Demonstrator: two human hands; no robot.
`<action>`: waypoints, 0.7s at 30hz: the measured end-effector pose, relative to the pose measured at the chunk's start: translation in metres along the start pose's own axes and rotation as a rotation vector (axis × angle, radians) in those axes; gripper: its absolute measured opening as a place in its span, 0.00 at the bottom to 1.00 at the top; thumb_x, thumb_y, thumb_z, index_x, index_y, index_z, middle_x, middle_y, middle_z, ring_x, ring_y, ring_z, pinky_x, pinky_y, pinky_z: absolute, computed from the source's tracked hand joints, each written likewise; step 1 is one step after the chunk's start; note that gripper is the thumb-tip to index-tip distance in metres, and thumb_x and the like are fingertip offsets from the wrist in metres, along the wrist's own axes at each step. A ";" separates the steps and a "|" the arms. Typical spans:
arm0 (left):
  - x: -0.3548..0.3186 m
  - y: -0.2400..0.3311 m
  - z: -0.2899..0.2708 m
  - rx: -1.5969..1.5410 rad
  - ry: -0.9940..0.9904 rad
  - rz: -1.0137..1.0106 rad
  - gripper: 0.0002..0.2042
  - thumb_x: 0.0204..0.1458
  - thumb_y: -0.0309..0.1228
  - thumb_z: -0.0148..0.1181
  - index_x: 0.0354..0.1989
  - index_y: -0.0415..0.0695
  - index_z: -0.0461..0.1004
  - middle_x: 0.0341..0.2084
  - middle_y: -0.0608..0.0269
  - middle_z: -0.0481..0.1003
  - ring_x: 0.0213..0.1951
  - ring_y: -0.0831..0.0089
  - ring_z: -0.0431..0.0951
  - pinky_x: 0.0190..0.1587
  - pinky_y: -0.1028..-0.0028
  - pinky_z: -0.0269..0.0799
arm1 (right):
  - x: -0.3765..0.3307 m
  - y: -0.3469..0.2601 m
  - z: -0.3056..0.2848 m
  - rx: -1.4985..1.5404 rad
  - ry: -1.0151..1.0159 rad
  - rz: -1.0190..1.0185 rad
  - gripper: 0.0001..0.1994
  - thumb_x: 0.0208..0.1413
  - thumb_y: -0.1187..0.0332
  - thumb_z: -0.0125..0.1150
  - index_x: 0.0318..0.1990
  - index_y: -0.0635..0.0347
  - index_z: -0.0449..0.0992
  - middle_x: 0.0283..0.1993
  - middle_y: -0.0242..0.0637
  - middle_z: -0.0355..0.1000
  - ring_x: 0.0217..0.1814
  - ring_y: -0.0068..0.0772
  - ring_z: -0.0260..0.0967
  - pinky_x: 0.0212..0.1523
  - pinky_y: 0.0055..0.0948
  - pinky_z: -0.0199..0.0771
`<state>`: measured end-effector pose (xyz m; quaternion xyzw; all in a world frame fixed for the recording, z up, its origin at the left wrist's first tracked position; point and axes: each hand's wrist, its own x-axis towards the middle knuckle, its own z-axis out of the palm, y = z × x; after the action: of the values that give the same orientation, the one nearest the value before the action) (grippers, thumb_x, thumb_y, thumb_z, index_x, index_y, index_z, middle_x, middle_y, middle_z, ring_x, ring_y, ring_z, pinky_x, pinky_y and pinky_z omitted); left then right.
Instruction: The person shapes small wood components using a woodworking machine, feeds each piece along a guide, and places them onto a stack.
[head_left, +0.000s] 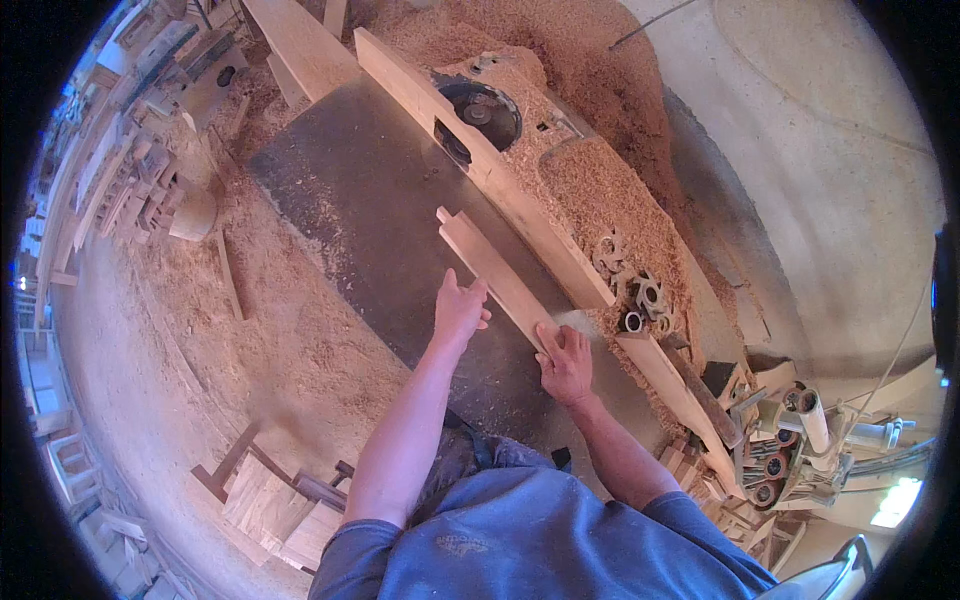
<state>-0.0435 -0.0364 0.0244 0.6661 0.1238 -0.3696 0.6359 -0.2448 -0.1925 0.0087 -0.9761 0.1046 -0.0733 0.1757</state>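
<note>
A pale wooden rail [498, 278] with a stepped far end lies at a slant on the dark machine table [350, 190]. My right hand [567, 365] grips its near end, thumb and fingers pressed on the wood. Just left of the rail is my left hand [462, 312], with its index finger stretched forward and the other fingers partly curled. Nothing shows in that hand. A long wooden fence [520, 215] stands to the right of the rail, apart from it. Behind the fence, a round opening [482, 115] holds the machine's spindle; a slot in the fence sits beside it.
Wood shavings [600, 190] cover the machine behind the fence. Several metal cutter heads [648, 295] lie near the fence's near end. A roller feed unit [790, 445] is at the lower right. Stacked wood pieces [275, 510] stand at lower left; a board [300, 50] lies beyond the table.
</note>
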 end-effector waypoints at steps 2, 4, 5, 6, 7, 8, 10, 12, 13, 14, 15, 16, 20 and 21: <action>0.010 0.014 0.011 0.142 -0.030 -0.017 0.33 0.60 0.36 0.60 0.70 0.33 0.57 0.38 0.49 0.79 0.31 0.63 0.83 0.28 0.66 0.80 | 0.000 0.000 0.003 0.001 0.045 -0.007 0.33 0.47 0.75 0.68 0.66 0.44 0.73 0.57 0.47 0.67 0.56 0.53 0.66 0.56 0.50 0.68; 0.026 0.007 0.022 0.272 0.066 0.034 0.33 0.58 0.37 0.60 0.68 0.33 0.58 0.40 0.44 0.80 0.37 0.55 0.84 0.36 0.60 0.80 | 0.001 -0.005 0.007 -0.006 0.092 -0.028 0.31 0.49 0.77 0.65 0.65 0.49 0.74 0.61 0.47 0.67 0.61 0.55 0.66 0.60 0.51 0.67; 0.043 -0.010 0.026 0.327 0.184 0.093 0.31 0.58 0.38 0.60 0.66 0.34 0.61 0.43 0.41 0.80 0.42 0.50 0.83 0.42 0.57 0.79 | 0.004 -0.009 0.009 -0.012 0.114 -0.053 0.30 0.49 0.78 0.63 0.64 0.52 0.74 0.63 0.48 0.67 0.65 0.55 0.65 0.62 0.51 0.67; 0.048 -0.012 0.034 0.370 0.231 0.133 0.30 0.57 0.38 0.59 0.65 0.35 0.62 0.45 0.39 0.80 0.46 0.47 0.82 0.48 0.55 0.77 | 0.004 -0.008 0.010 -0.023 0.141 -0.059 0.30 0.49 0.79 0.62 0.63 0.54 0.75 0.65 0.48 0.67 0.68 0.56 0.64 0.64 0.51 0.66; 0.047 -0.004 0.042 0.417 0.280 0.173 0.29 0.57 0.38 0.59 0.64 0.36 0.63 0.47 0.38 0.79 0.50 0.43 0.81 0.53 0.52 0.76 | 0.006 -0.005 0.010 0.017 0.123 -0.081 0.29 0.49 0.81 0.60 0.62 0.56 0.76 0.66 0.47 0.68 0.69 0.55 0.64 0.66 0.51 0.66; 0.044 0.003 0.050 0.441 0.276 0.193 0.30 0.57 0.38 0.59 0.64 0.35 0.62 0.49 0.36 0.79 0.53 0.41 0.79 0.58 0.52 0.72 | 0.009 -0.001 0.009 0.058 0.104 -0.104 0.28 0.49 0.82 0.59 0.61 0.58 0.76 0.67 0.47 0.68 0.71 0.54 0.64 0.67 0.51 0.66; 0.049 0.014 0.058 0.441 0.259 0.205 0.31 0.57 0.39 0.59 0.65 0.35 0.62 0.51 0.35 0.78 0.55 0.39 0.78 0.61 0.51 0.70 | 0.020 0.006 0.012 0.106 0.104 -0.153 0.26 0.47 0.83 0.58 0.58 0.62 0.77 0.66 0.45 0.70 0.72 0.52 0.65 0.69 0.51 0.66; 0.066 0.017 0.067 0.393 0.219 0.181 0.31 0.57 0.39 0.60 0.65 0.34 0.61 0.51 0.36 0.78 0.54 0.40 0.79 0.59 0.52 0.72 | 0.033 0.021 0.013 0.113 0.134 -0.191 0.25 0.44 0.80 0.59 0.54 0.66 0.79 0.64 0.43 0.72 0.70 0.49 0.67 0.69 0.50 0.68; 0.071 0.019 0.072 0.439 0.281 0.205 0.32 0.57 0.39 0.60 0.66 0.33 0.60 0.51 0.35 0.78 0.55 0.40 0.78 0.59 0.52 0.72 | 0.040 0.027 0.013 0.117 0.152 -0.206 0.24 0.44 0.81 0.59 0.53 0.66 0.79 0.63 0.43 0.73 0.70 0.49 0.68 0.69 0.49 0.69; 0.077 0.020 0.077 0.484 0.344 0.229 0.33 0.57 0.39 0.60 0.68 0.32 0.59 0.51 0.35 0.78 0.55 0.40 0.78 0.60 0.52 0.71 | 0.047 0.033 0.012 0.122 0.170 -0.220 0.23 0.44 0.81 0.59 0.52 0.66 0.80 0.62 0.42 0.74 0.69 0.49 0.69 0.69 0.47 0.69; 0.082 0.020 0.082 0.531 0.403 0.256 0.34 0.58 0.39 0.60 0.69 0.32 0.59 0.52 0.35 0.78 0.55 0.40 0.78 0.60 0.52 0.71 | 0.053 0.037 0.013 0.126 0.189 -0.231 0.23 0.44 0.81 0.59 0.52 0.66 0.80 0.61 0.42 0.75 0.69 0.48 0.69 0.69 0.46 0.70; 0.089 0.018 0.084 0.509 0.402 0.236 0.35 0.58 0.39 0.60 0.69 0.32 0.58 0.52 0.35 0.77 0.56 0.41 0.78 0.60 0.52 0.71 | 0.057 0.041 0.014 0.119 0.200 -0.236 0.22 0.43 0.81 0.59 0.51 0.66 0.80 0.61 0.42 0.75 0.68 0.48 0.69 0.69 0.45 0.70; 0.101 0.020 0.083 0.428 0.344 0.208 0.36 0.59 0.39 0.60 0.72 0.31 0.57 0.55 0.35 0.76 0.57 0.42 0.77 0.62 0.54 0.70 | 0.068 0.046 0.019 0.127 0.253 -0.236 0.21 0.43 0.81 0.60 0.49 0.65 0.81 0.59 0.41 0.77 0.68 0.46 0.70 0.69 0.43 0.70; 0.103 0.020 0.080 0.442 0.356 0.213 0.36 0.59 0.39 0.61 0.72 0.31 0.57 0.55 0.35 0.76 0.57 0.42 0.77 0.61 0.55 0.71 | 0.070 0.044 0.019 0.141 0.270 -0.238 0.21 0.43 0.80 0.60 0.49 0.64 0.81 0.59 0.41 0.77 0.68 0.46 0.71 0.69 0.43 0.70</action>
<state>0.0140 -0.1466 -0.0210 0.8519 0.0794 -0.1965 0.4790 -0.1813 -0.2426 -0.0177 -0.9482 0.0059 -0.2309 0.2181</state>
